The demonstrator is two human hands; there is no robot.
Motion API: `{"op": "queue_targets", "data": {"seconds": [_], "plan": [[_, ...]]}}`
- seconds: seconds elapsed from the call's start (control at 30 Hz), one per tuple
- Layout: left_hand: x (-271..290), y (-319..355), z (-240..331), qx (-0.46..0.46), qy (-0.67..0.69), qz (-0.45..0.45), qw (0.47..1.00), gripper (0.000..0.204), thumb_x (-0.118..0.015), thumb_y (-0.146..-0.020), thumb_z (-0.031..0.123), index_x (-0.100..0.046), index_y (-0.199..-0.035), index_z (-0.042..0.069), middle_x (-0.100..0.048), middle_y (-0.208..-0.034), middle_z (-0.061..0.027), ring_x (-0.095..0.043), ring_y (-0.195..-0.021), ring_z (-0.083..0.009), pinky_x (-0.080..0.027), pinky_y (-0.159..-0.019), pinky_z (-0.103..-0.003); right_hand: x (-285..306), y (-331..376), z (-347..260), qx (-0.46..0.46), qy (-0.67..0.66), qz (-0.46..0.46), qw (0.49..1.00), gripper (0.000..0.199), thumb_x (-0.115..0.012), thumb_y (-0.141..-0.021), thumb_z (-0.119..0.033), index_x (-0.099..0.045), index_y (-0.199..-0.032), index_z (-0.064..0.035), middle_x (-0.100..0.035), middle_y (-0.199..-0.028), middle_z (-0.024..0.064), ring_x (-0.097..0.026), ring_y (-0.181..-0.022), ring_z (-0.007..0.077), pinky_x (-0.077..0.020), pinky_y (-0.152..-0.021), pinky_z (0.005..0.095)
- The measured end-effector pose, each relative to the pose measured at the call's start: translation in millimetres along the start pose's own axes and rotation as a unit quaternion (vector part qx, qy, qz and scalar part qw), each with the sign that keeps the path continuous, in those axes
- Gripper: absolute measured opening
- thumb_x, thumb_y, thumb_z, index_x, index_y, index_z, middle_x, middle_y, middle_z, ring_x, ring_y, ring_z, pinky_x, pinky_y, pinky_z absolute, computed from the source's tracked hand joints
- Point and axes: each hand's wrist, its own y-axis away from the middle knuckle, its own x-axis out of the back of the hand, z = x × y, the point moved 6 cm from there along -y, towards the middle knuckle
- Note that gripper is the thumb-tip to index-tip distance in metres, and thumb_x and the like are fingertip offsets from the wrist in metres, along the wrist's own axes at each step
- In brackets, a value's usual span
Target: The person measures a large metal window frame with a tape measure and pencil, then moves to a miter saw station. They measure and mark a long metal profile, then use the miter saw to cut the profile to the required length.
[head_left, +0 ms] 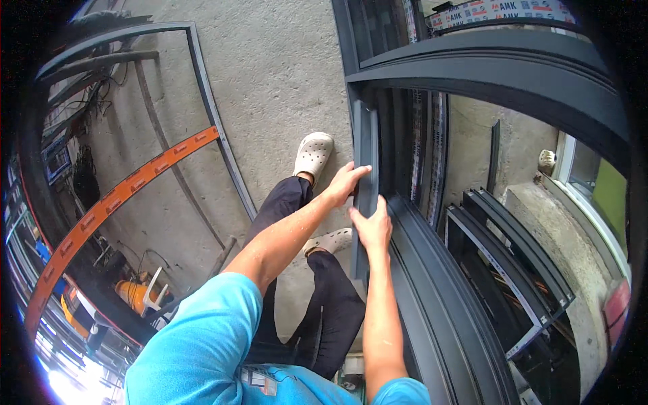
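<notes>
A short dark grey metal profile (365, 138) stands lengthwise in front of me, alongside the inner edge of a large dark grey window or door frame (466, 74). My left hand (346, 184) is closed on the left side of the profile, its fingers reaching over the front. Just below it, my right hand (372, 228) grips the same piece, with the thumb at the left edge and the fingers at the right. Part of the profile is hidden behind my hands. Beside my right forearm runs a broad grooved grey section (442, 297) of the frame.
An orange-banded strip (128, 185) crosses a grey frame (206, 88) on the left. Smaller dark frames (513, 250) lean at the right near a concrete ledge (550, 223). My feet in light clogs (314, 152) stand on the concrete floor (270, 61).
</notes>
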Motion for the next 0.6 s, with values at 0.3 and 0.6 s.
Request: {"op": "queue_targets", "data": {"seconds": [0.3,0.6], "plan": [[15,-104,6,-0.117,-0.306,0.097,0.94,0.058,-0.078,-0.081,0.034,-0.053,-0.114,-0.006,-0.067,-0.099,-0.0192,-0.068,-0.072,-0.0221,-0.057,-0.057,-0.037,-28,-88,18,0.044,0.097,0.094,0.99,0.078,-0.081,-0.072,-0.03,-0.044,-0.137,-0.007,-0.062,-0.121,0.021,-0.063,-0.104,0.0404,-0.0507,-0.086,0.0489],[28,-128,14,-0.161,-0.431,0.116,0.88,0.061,-0.076,-0.079,0.043,-0.054,-0.11,-0.005,-0.065,-0.106,-0.0283,-0.064,-0.103,-0.0406,-0.051,-0.089,-0.047,-63,-127,32,0.022,0.096,0.09,0.991,0.075,-0.081,-0.074,-0.027,-0.043,-0.135,-0.0068,-0.062,-0.121,0.0215,-0.063,-0.105,0.0405,-0.0504,-0.088,0.049]]}}
